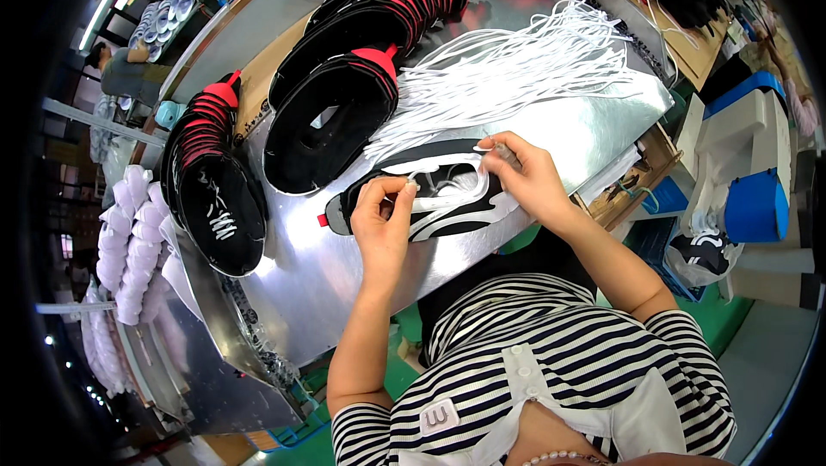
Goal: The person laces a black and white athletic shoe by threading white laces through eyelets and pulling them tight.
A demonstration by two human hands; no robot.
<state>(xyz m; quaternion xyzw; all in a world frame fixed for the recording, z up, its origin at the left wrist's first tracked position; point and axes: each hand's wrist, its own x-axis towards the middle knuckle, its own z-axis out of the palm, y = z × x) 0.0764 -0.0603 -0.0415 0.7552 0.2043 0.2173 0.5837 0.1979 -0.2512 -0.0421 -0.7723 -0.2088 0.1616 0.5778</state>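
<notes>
In front of me on the metal table lies a black and white shoe upper, its red-tabbed end toward the left. A white shoelace runs in a loop across its opening. My left hand pinches the lace between thumb and forefinger at the left side of the opening. At the other end, my right hand is closed with thumb and fingertips together on a part of the lace, just over the upper's far right edge. Exactly how the lace passes through the eyelets is too small to tell.
A loose bundle of white shoelaces spreads behind the upper. Nested black uppers with red trim stand at the far left, and another row left of them. White-and-blue equipment stands right of the metal table.
</notes>
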